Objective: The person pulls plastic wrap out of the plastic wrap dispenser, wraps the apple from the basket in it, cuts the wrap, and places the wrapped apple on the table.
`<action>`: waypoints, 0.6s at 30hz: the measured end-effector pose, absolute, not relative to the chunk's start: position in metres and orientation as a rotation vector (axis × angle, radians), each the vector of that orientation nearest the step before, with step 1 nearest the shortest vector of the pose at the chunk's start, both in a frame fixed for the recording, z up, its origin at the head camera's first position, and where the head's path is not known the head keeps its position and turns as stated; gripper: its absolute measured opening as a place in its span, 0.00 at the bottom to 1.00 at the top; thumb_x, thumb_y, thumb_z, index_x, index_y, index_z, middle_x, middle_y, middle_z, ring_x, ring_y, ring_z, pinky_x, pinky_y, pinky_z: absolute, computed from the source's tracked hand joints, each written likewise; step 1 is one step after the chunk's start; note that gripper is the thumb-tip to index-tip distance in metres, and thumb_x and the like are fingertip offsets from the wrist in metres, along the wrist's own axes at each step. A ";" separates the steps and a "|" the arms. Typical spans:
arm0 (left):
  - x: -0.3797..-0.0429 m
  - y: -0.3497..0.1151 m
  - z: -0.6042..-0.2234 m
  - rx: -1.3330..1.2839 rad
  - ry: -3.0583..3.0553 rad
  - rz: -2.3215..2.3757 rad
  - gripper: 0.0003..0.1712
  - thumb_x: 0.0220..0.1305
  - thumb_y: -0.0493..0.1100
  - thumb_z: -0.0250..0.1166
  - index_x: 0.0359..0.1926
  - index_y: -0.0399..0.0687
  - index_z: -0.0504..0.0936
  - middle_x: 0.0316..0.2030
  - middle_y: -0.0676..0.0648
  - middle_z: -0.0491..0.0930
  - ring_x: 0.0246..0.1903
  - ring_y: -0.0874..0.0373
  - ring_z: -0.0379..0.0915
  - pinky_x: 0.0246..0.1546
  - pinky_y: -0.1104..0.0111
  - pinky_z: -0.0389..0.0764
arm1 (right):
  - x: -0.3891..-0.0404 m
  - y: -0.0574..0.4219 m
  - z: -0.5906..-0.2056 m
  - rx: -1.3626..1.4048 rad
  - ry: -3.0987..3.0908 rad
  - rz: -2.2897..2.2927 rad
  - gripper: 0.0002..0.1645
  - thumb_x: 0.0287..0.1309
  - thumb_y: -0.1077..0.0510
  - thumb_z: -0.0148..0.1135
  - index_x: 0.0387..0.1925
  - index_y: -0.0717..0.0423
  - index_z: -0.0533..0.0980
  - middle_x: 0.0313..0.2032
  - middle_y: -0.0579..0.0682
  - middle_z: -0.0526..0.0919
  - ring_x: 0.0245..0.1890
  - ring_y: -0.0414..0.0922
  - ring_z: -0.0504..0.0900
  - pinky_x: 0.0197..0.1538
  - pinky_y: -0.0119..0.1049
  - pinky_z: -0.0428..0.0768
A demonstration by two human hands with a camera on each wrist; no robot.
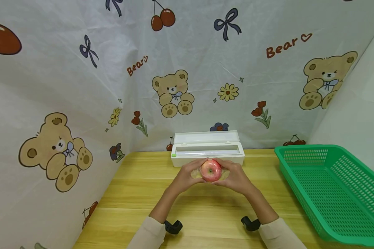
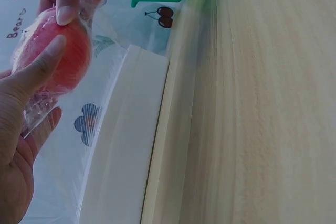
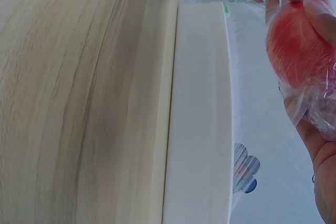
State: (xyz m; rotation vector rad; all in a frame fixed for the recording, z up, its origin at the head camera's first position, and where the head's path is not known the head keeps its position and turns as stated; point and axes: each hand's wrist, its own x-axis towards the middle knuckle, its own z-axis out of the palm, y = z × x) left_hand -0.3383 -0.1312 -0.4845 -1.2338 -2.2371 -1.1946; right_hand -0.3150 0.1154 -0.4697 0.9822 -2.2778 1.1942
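- Two hands of mine meet round one apple (image 1: 211, 170): my left hand (image 1: 183, 178) and right hand (image 1: 238, 178) pinch it between them from either side, thumbs on the near side and fingers on the far side in the head view.
- The apple, red with pale yellow patches and its stem end facing me, is held clear of the counter (image 1: 137, 193), just in front of the white box.
- Clear film (image 2: 37, 111) covers it, bunched and creased at both sides in my grip.
- Behind my hands the white box (image 1: 179, 161) lies lengthwise at the back of the counter, its lid (image 1: 205, 137) raised, a pale roll (image 1: 207, 152) inside and a bright green tab (image 1: 174, 155) at its left end.
- To my right sits a green basket (image 1: 308, 146) with latticed sides.
- I can read "Bear" twice on the backdrop cloth (image 1: 190, 41), in brown lettering with a small heart after each: one "Bear" print (image 1: 282, 47) is high on the right, the other smaller and left of the middle.
- My left wrist view catches "Bear" too, turned on its side.
- Cartoon bears, bows, cherries and flowers fill the rest of the cloth.
- I wear beige sleeves (image 1: 149, 231), with a black device (image 1: 173, 227) at each wrist.
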 end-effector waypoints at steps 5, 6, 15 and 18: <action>-0.337 -0.131 -0.483 -1.206 -2.252 -1.203 0.49 0.47 0.42 0.81 0.72 0.50 0.72 0.66 0.48 0.75 0.66 0.53 0.71 0.65 0.63 0.73 | -0.314 0.116 -0.468 0.971 -2.301 1.200 0.53 0.36 0.51 0.88 0.65 0.62 0.75 0.56 0.56 0.84 0.52 0.52 0.84 0.52 0.48 0.85; -0.337 -0.131 -0.482 -1.202 -2.252 -1.198 0.49 0.46 0.42 0.81 0.72 0.50 0.72 0.66 0.47 0.76 0.66 0.53 0.72 0.65 0.63 0.74 | -0.314 0.116 -0.467 0.975 -2.299 1.207 0.53 0.36 0.51 0.88 0.65 0.63 0.75 0.56 0.56 0.84 0.52 0.52 0.84 0.52 0.48 0.85; -0.337 -0.132 -0.483 -1.191 -2.264 -1.243 0.48 0.46 0.42 0.80 0.71 0.48 0.73 0.65 0.48 0.77 0.64 0.54 0.73 0.64 0.65 0.75 | -0.314 0.117 -0.467 0.943 -2.317 1.270 0.53 0.36 0.49 0.88 0.65 0.63 0.75 0.58 0.55 0.83 0.56 0.52 0.83 0.56 0.46 0.83; -0.337 -0.133 -0.484 -1.192 -2.261 -1.251 0.48 0.47 0.41 0.80 0.71 0.49 0.73 0.65 0.48 0.77 0.64 0.54 0.73 0.63 0.64 0.76 | -0.313 0.117 -0.468 0.936 -2.317 1.271 0.53 0.37 0.48 0.88 0.65 0.62 0.75 0.58 0.55 0.83 0.56 0.52 0.83 0.54 0.46 0.84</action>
